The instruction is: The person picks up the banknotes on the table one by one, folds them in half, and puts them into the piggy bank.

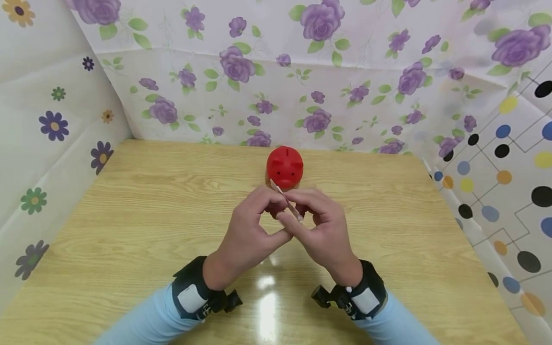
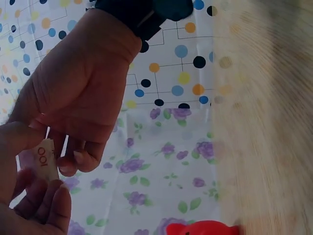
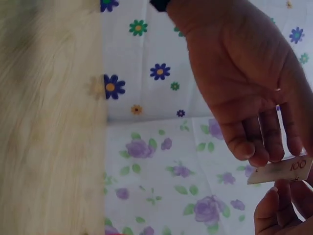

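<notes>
A folded banknote (image 1: 294,210) is between my two hands, held on edge and slanted, with "100" readable on it in the left wrist view (image 2: 45,161). My left hand (image 1: 250,230) pinches it from the left, thumb and fingers curved towards it. From the other side my right hand (image 1: 329,230) pinches it too, and the thumbs come close together. Just beyond the hands a red piggy bank (image 1: 284,165) stands on the table, its face towards me and a slot on its top. Fingers hide part of the note.
The wood-grain table (image 1: 151,215) spreads out on both sides of the hands. Behind it hangs a cloth with purple flowers (image 1: 237,64). A flowered cloth (image 1: 53,125) borders the left side, a dotted cloth (image 1: 504,177) the right.
</notes>
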Action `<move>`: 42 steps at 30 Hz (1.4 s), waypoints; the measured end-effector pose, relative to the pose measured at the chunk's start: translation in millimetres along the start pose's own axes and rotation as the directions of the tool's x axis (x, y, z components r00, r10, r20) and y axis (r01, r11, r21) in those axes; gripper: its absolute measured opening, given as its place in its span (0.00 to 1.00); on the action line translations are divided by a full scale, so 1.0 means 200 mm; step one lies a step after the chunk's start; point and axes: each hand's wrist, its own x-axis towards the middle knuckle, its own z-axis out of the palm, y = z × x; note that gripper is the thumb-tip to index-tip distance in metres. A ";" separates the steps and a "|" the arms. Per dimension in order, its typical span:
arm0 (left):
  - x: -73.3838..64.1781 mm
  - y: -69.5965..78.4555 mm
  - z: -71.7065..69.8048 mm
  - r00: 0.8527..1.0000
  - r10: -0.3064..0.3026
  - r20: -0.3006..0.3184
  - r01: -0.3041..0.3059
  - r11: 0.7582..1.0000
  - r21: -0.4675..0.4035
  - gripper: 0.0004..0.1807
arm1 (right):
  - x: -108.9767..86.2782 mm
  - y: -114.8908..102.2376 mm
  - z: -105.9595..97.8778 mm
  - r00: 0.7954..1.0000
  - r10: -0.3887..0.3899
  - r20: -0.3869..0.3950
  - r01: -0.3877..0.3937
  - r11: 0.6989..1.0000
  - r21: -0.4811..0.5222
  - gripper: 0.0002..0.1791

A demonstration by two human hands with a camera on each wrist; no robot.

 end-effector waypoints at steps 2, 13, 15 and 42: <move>0.00 0.00 0.00 1.000 0.021 0.018 -0.022 0.999 0.032 0.18 | 0.00 0.00 -0.01 0.999 0.041 -0.032 -0.040 0.999 0.017 0.11; 0.01 -0.03 0.01 0.991 -0.068 -0.115 0.050 0.987 -0.155 0.11 | 0.00 -0.02 -0.06 0.956 0.289 -0.056 -0.273 0.942 0.192 0.10; 0.01 -0.02 0.01 0.992 -0.089 -0.087 0.069 0.976 -0.208 0.06 | 0.00 -0.01 -0.06 0.959 0.281 -0.028 -0.268 0.937 0.224 0.09; 0.01 0.00 -0.02 0.994 -0.084 -0.063 0.056 0.930 -0.363 0.05 | -0.01 0.02 -0.03 0.997 0.068 -0.043 -0.057 0.973 0.222 0.11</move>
